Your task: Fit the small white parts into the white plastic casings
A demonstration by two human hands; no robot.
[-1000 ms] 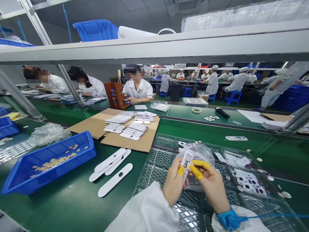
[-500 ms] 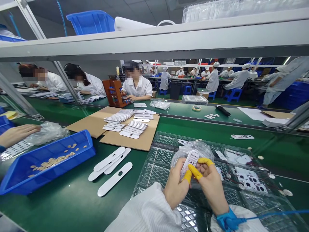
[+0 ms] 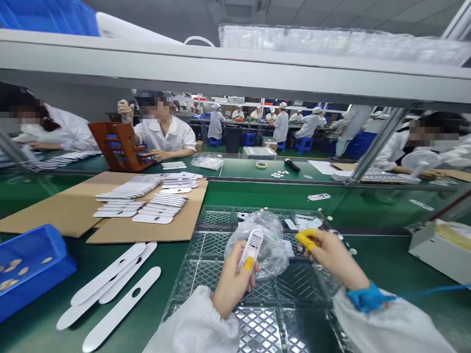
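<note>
My left hand (image 3: 231, 282), a yellow cot on its thumb, grips a small white keypad piece (image 3: 251, 244) upright over a clear plastic tray (image 3: 217, 264). Just behind the piece lies a crumpled clear bag (image 3: 268, 245). My right hand (image 3: 327, 252), with yellow cots on its fingertips and a blue wrist strap (image 3: 368, 298), has come away to the right and hovers near small white parts (image 3: 305, 223) on the tray's far side. Its fingertips are pinched together; whether they hold anything I cannot make out.
Three long white strips (image 3: 110, 289) lie left of the tray. A blue bin (image 3: 25, 267) of small tan discs sits at far left. Cardboard sheets (image 3: 154, 220) carry stacked white strips. A white box (image 3: 437, 247) stands right. Other workers sit across the green belt.
My right hand has let go of the keypad piece and moved right; the left hand alone holds it. The view has swung right.
</note>
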